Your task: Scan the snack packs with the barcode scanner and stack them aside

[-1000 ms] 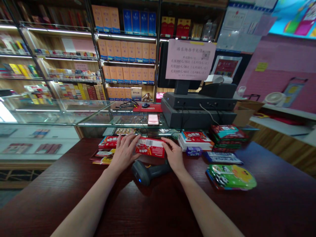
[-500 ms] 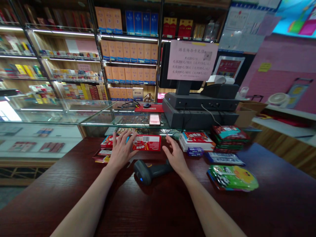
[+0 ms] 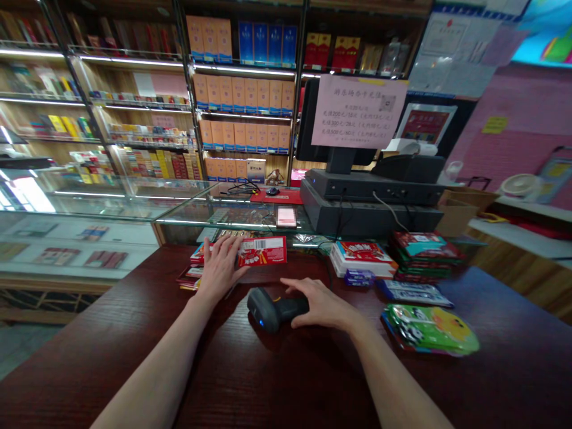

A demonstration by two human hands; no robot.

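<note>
My left hand (image 3: pixel 221 265) reaches over a low pile of packets (image 3: pixel 192 271) and grips the left part of a red snack box (image 3: pixel 263 250), thumb near its lower edge. The box's printed side with a barcode faces me, and its left end is hidden behind the fingers. On the dark wooden counter lies a black barcode scanner (image 3: pixel 266 313) with a small blue light, its head to the left. My right hand (image 3: pixel 319 304) is at the scanner's handle, thumb and fingers apart on either side, not closed on it.
To the right are a stack of red and white boxes (image 3: pixel 363 256), purple packs (image 3: pixel 358 277), dark red packs (image 3: pixel 424 253), a blue packet (image 3: pixel 415 293) and green animal-print packs (image 3: pixel 431 328). Behind stand a glass display case (image 3: pixel 223 215) and a cash register (image 3: pixel 370 205).
My right hand has come down and nearer, from beside the red box's right end to the scanner's handle. The red box has shifted slightly left and away along with my left hand.
</note>
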